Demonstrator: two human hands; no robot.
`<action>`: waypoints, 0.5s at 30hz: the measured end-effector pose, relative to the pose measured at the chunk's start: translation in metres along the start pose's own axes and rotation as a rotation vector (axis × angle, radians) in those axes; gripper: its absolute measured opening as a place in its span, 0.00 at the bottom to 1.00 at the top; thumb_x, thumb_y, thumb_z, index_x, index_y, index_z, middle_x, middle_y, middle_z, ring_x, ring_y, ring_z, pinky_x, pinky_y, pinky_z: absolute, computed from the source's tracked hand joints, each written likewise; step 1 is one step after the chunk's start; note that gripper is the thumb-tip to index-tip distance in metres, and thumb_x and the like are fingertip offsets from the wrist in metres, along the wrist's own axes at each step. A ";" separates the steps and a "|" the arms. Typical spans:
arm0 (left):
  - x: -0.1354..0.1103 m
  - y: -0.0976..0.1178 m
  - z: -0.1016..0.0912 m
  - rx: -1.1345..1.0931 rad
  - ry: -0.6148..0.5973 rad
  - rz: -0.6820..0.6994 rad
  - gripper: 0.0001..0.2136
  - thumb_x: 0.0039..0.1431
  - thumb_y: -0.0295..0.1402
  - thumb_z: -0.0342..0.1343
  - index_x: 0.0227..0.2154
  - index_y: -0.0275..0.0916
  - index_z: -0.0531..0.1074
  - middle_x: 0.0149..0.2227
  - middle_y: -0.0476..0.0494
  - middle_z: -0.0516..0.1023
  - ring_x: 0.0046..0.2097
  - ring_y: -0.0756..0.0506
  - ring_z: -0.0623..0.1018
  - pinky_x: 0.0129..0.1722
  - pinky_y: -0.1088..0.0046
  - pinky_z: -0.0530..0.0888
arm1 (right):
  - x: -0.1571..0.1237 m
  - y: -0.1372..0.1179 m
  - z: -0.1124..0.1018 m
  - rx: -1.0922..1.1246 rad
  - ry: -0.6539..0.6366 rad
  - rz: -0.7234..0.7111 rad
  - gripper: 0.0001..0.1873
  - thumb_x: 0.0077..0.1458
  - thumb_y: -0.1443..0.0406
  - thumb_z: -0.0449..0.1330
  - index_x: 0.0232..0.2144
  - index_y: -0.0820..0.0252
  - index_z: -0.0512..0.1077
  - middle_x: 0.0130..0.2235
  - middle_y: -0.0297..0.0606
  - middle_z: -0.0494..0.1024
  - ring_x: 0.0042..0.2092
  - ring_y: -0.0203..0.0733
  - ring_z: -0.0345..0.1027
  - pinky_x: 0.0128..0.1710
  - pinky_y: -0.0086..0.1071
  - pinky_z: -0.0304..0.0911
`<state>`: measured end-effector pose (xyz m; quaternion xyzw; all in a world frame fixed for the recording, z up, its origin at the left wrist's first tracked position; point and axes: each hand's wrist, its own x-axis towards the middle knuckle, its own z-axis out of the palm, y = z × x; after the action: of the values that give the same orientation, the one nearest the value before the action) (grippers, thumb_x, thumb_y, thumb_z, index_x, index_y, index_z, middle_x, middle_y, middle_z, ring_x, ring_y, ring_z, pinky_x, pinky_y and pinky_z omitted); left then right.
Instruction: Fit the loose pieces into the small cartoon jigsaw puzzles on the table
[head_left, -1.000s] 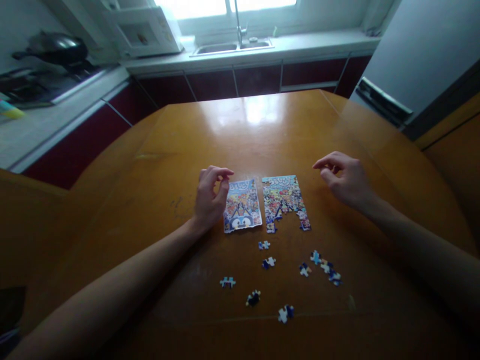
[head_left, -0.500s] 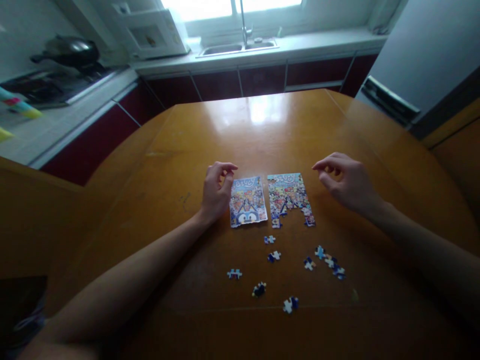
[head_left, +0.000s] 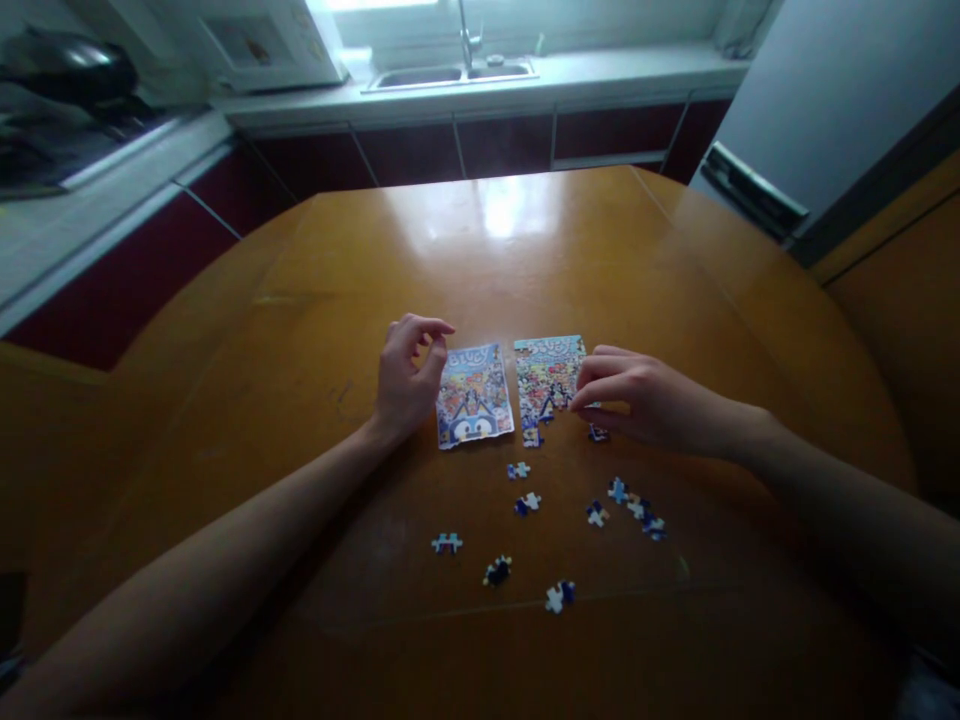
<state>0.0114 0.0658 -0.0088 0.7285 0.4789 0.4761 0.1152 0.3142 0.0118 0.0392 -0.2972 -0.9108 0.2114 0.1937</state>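
Note:
A printed picture sheet (head_left: 474,392) lies on the wooden table, its lower edge uneven. My left hand (head_left: 409,372) rests at its left edge, fingers loosely curled, thumb and forefinger apart, nothing visible between them. Right of the sheet is a partly assembled jigsaw puzzle (head_left: 537,380) of the same picture, with a gap at its bottom. Over its right side hovers my right hand (head_left: 637,395), covering part of it; thumb and fingertips are apart and appear to hold nothing. Closer to me lie several loose puzzle pieces (head_left: 528,503), some joined in a short strip (head_left: 637,508).
The wooden table (head_left: 360,270) has a rounded outline. Beyond it stand a counter with a sink (head_left: 420,77), a microwave (head_left: 262,45) and a wok (head_left: 67,65) on the stove. A grey refrigerator (head_left: 832,110) is at the far right.
My right hand has moved left, from beside the puzzle to over its right side. The view has shifted slightly; my left hand stays by the sheet.

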 end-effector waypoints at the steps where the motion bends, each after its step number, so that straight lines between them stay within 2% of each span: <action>1: 0.000 0.000 0.000 -0.004 0.000 0.007 0.06 0.60 0.26 0.53 0.35 0.42 0.74 0.33 0.47 0.72 0.36 0.46 0.69 0.36 0.67 0.66 | -0.002 0.000 -0.005 0.005 -0.027 0.011 0.08 0.62 0.66 0.59 0.34 0.56 0.78 0.35 0.38 0.76 0.39 0.40 0.66 0.41 0.35 0.63; 4: -0.001 0.002 -0.001 -0.018 -0.012 0.024 0.06 0.61 0.27 0.52 0.36 0.42 0.74 0.33 0.47 0.72 0.36 0.46 0.69 0.36 0.67 0.66 | -0.011 -0.001 -0.019 0.049 -0.083 0.052 0.07 0.61 0.65 0.61 0.35 0.55 0.79 0.37 0.37 0.76 0.40 0.39 0.68 0.42 0.33 0.63; 7: -0.001 0.002 -0.001 -0.023 -0.033 0.034 0.06 0.61 0.29 0.52 0.37 0.42 0.74 0.33 0.47 0.73 0.37 0.46 0.69 0.37 0.67 0.66 | -0.024 -0.009 -0.025 0.098 -0.122 0.125 0.07 0.61 0.65 0.61 0.38 0.55 0.80 0.40 0.37 0.77 0.40 0.37 0.69 0.42 0.31 0.63; 11: -0.002 0.001 0.000 -0.025 -0.029 0.054 0.06 0.60 0.28 0.52 0.37 0.42 0.74 0.33 0.47 0.73 0.37 0.46 0.69 0.36 0.66 0.66 | -0.048 -0.025 -0.014 0.086 -0.229 0.238 0.06 0.61 0.65 0.61 0.36 0.56 0.79 0.38 0.37 0.77 0.38 0.37 0.70 0.38 0.29 0.63; 15: -0.002 0.000 0.002 -0.025 -0.028 0.073 0.06 0.59 0.27 0.53 0.37 0.42 0.74 0.33 0.47 0.73 0.37 0.46 0.69 0.36 0.66 0.66 | -0.067 -0.036 0.005 0.019 -0.149 0.297 0.09 0.63 0.64 0.57 0.34 0.57 0.78 0.36 0.39 0.76 0.36 0.38 0.69 0.36 0.31 0.64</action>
<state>0.0127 0.0645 -0.0106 0.7508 0.4443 0.4754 0.1134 0.3452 -0.0579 0.0383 -0.4101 -0.8666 0.2679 0.0952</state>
